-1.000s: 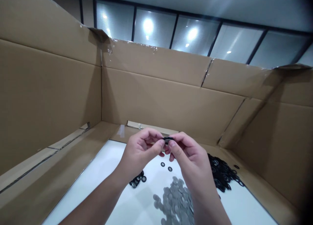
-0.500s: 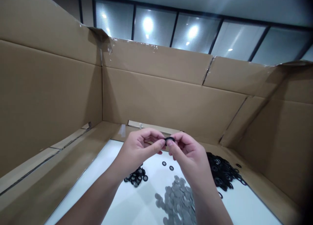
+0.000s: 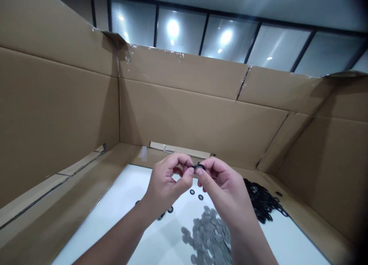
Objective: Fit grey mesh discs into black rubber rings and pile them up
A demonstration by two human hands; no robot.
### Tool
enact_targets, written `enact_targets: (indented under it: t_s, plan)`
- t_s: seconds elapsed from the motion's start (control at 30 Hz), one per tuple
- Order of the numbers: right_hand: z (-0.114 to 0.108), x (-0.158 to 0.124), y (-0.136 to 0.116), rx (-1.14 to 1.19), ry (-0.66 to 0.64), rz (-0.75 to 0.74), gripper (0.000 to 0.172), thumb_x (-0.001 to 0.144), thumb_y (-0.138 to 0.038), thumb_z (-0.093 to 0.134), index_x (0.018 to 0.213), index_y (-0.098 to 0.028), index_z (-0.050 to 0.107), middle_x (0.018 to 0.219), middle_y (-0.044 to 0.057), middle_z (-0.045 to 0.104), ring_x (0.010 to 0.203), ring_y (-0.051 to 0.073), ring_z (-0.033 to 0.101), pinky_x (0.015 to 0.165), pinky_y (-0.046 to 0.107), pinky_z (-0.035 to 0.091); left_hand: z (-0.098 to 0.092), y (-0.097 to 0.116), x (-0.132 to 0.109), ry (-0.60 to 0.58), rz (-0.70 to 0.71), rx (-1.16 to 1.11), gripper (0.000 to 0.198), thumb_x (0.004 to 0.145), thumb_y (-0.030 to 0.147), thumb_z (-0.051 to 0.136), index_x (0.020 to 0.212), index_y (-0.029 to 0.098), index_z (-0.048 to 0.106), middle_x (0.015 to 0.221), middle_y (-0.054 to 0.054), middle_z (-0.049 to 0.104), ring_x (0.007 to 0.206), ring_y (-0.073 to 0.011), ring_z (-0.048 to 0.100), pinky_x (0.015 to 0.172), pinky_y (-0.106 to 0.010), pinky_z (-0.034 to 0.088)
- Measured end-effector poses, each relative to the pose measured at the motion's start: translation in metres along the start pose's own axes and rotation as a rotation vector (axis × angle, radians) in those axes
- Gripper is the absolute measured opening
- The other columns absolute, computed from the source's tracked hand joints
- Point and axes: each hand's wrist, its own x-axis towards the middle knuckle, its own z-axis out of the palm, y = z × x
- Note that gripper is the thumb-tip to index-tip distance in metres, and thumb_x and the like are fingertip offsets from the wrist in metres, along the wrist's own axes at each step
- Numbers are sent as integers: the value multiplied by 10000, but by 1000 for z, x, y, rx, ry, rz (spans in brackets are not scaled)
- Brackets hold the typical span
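Between the fingertips of both hands is a small black rubber ring, raised above the white board. My left hand pinches its left edge with thumb and forefinger. On the other side, the thumb and fingers of my right hand grip the ring; a grey disc seems to sit within it, though the thumb covers part. Two black rings with grey centres lie on the board below the hands. A heap of grey discs spreads beneath my right forearm.
A pile of loose black rings lies at the right. Several filled rings sit at the left, mostly behind my left wrist. The white board rests inside a large cardboard box, whose back wall rises behind it.
My left hand has shifted slightly downward and its thumb has bent upright against the ring. The left forearm now hides more of the filled rings. My right hand has barely moved.
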Motion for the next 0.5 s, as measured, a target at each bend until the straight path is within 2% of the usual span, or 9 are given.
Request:
enact_targets:
  t_s: [0.17, 0.33, 0.4, 0.5]
  plan:
    - [3, -4, -4, -100, 41, -54, 195, 946, -384, 592, 846, -217, 610, 736, 1, 557, 680, 159, 541, 613, 286, 451, 2, -8, -3, -18, -16, -80, 38, 921, 207, 600, 889, 193, 585, 658, 41, 555, 570, -78, 525, 526, -175, 452]
    - [1, -7, -7, -161, 62, -111, 168, 948, -344, 589, 841, -218, 616, 752, 1, 574, 677, 151, 552, 605, 273, 459, -1, -9, -4, -17, 9, -56, 62, 931, 251, 627, 919, 191, 618, 676, 26, 580, 602, -94, 576, 558, -193, 493]
    - [-2, -7, -8, -169, 45, -122, 174, 950, -346, 589, 836, -217, 619, 728, -8, 556, 655, 140, 533, 580, 259, 444, -7, -6, -1, -68, 7, -45, 65, 926, 251, 650, 916, 188, 640, 710, 21, 600, 616, -89, 602, 579, -187, 516]
    - [-7, -6, -8, -177, 1, -115, 191, 944, -342, 600, 803, -214, 616, 688, -21, 525, 625, 128, 499, 552, 245, 416, -19, 0, 6, -206, -63, -80, 76, 921, 259, 677, 907, 185, 672, 805, 7, 643, 661, -85, 654, 594, -168, 548]
